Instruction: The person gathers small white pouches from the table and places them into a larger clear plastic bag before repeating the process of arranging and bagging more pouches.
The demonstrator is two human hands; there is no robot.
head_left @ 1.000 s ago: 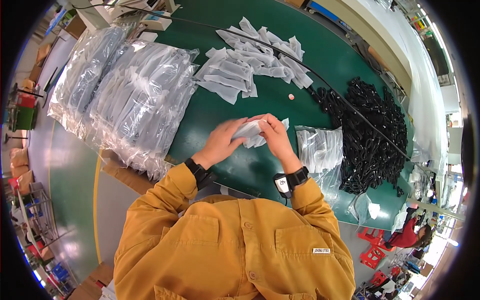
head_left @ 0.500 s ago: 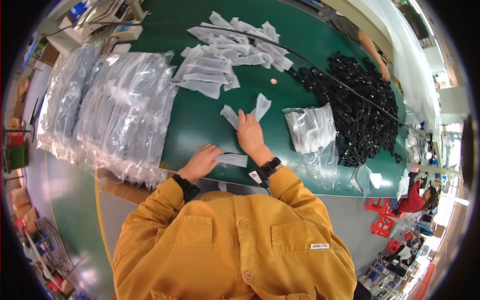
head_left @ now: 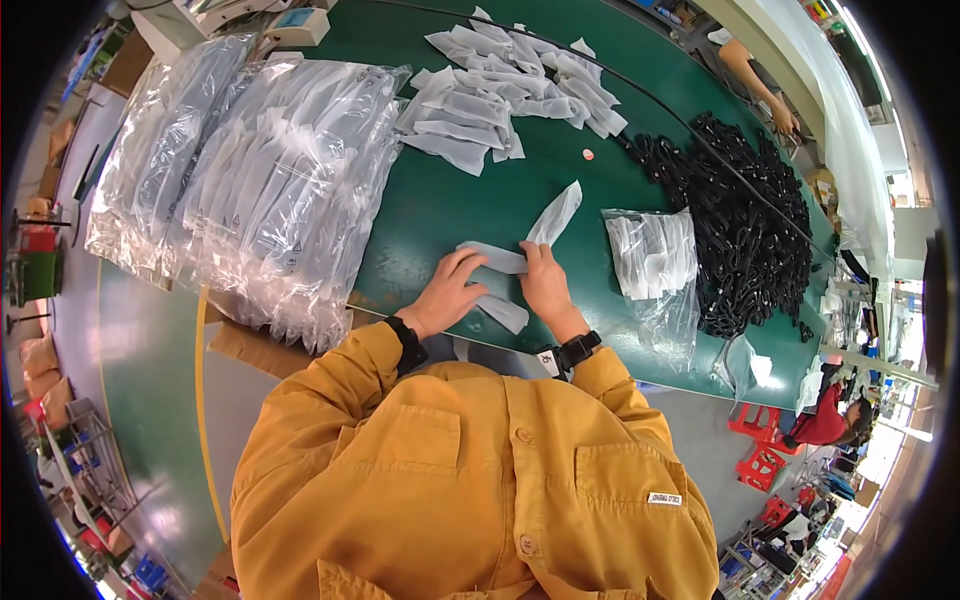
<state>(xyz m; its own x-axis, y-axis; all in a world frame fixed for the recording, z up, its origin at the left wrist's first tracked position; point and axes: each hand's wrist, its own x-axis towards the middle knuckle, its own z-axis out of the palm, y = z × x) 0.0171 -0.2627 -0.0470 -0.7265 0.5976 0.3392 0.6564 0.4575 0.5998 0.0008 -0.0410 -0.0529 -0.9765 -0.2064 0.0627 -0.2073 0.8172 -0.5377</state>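
Note:
Both my hands are over the green table's front part. My left hand [head_left: 447, 293] has its fingers curled at the left end of a small frosted plastic bag [head_left: 497, 258]. My right hand [head_left: 547, 285] pinches that bag's other end. A second frosted bag [head_left: 503, 312] lies nearer to me, its left end by my left hand's fingers. Just beyond my right hand lies a third frosted bag [head_left: 557, 213], slanting away to the right. What is inside these bags cannot be made out clearly.
Large clear bags of packed pouches [head_left: 290, 200] fill the left side. Loose frosted bags [head_left: 480, 110] are heaped at the back. A clear bag of pouches [head_left: 652, 258] and a pile of black cords [head_left: 745, 220] are at the right. A co-worker's hand [head_left: 783, 118] is beyond the pile.
My left hand has moved forward from the bag near the table edge to the bag at my right hand. The co-worker's hand has shifted off the black pile. The whole view has shifted slightly.

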